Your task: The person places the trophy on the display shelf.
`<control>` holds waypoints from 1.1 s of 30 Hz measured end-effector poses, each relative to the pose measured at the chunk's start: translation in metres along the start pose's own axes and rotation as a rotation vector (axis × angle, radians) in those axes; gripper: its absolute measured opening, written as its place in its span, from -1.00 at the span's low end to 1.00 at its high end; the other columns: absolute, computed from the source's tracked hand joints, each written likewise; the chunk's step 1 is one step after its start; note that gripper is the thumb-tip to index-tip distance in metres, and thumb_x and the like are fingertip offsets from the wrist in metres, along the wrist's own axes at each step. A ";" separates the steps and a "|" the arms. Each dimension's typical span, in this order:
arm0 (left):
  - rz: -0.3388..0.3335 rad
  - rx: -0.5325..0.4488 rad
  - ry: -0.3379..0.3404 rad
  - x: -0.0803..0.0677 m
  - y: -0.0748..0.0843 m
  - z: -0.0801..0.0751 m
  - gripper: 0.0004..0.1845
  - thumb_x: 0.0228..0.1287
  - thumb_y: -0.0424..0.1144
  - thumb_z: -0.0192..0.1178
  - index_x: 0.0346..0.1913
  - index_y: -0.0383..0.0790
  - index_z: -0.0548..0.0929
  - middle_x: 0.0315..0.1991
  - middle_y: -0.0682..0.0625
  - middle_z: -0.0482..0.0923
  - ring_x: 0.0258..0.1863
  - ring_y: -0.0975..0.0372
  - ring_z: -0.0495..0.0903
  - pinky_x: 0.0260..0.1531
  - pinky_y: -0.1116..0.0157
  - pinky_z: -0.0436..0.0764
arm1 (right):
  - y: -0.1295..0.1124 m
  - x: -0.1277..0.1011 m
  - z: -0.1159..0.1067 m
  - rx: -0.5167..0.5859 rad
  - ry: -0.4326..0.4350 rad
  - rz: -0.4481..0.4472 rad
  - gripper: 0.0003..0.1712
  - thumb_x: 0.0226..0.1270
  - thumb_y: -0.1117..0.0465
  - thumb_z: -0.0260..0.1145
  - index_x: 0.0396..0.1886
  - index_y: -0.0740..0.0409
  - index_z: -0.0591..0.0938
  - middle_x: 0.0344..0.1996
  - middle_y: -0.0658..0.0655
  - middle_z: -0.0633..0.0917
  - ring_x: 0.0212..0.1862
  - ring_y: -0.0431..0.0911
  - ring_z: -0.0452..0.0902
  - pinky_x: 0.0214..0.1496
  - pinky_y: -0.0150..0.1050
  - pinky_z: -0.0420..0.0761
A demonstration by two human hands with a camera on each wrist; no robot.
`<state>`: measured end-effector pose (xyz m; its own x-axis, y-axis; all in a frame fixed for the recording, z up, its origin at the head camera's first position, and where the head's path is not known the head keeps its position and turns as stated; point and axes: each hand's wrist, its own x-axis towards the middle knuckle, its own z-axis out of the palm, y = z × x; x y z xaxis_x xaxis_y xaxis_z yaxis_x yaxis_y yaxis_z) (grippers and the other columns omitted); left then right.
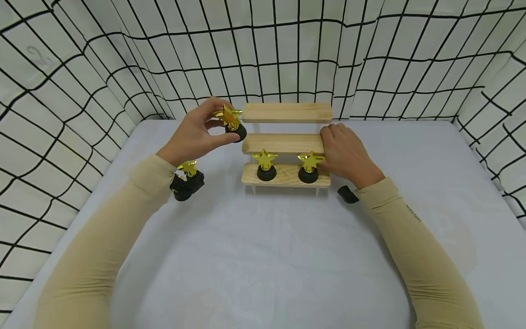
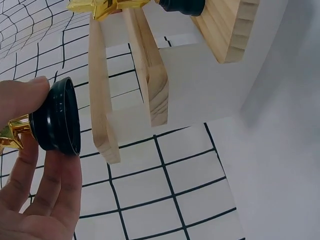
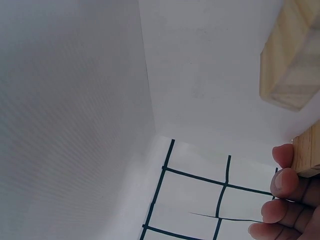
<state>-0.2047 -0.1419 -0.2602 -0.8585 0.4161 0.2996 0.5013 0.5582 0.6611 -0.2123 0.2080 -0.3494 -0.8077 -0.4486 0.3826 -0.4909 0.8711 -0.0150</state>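
Note:
A small gold star trophy (image 1: pixel 230 119) with a round black base is pinched between the thumb and fingers of my left hand (image 1: pixel 201 132). It is held up and tilted just left of a three-tier wooden shelf (image 1: pixel 283 143). In the left wrist view the hollow underside of its black base (image 2: pixel 57 117) faces the shelf. My right hand (image 1: pixel 345 153) grips the right end of the middle board; in the right wrist view its fingers (image 3: pixel 285 182) curl at that board's end. Two more star trophies, one on the left (image 1: pixel 265 165) and one on the right (image 1: pixel 309 167), stand upright on the bottom board.
Another gold star trophy (image 1: pixel 189 168) is on the white tabletop (image 1: pixel 263 256), partly hidden by the left wrist. A black wire grid (image 1: pixel 275 59) runs along the back and both sides. A small black piece (image 1: pixel 348 194) sits by the right wrist.

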 end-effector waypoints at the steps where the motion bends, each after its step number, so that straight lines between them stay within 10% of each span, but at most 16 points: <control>1: 0.006 -0.006 -0.002 0.001 0.001 0.001 -0.45 0.23 -0.36 0.47 0.23 -0.21 0.47 0.13 -0.02 0.54 0.11 0.22 0.62 0.31 0.37 0.64 | 0.000 0.000 0.000 -0.001 0.000 0.000 -0.37 0.08 -0.01 0.52 -0.10 0.41 0.53 -0.27 0.30 0.63 -0.23 0.15 0.50 -0.16 -0.03 0.58; 33: 0.103 -0.028 -0.117 0.043 0.030 0.057 -0.38 0.23 -0.24 0.51 0.28 -0.15 0.45 0.19 -0.06 0.59 0.12 0.15 0.65 0.31 0.24 0.66 | 0.001 -0.001 0.001 -0.005 -0.006 -0.001 -0.27 0.20 -0.16 0.49 -0.03 0.42 0.51 -0.25 0.30 0.62 -0.23 0.14 0.46 -0.17 -0.02 0.56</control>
<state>-0.2205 -0.0661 -0.2668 -0.7834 0.5519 0.2858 0.5815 0.4886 0.6504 -0.2125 0.2094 -0.3503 -0.8090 -0.4507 0.3774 -0.4901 0.8716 -0.0096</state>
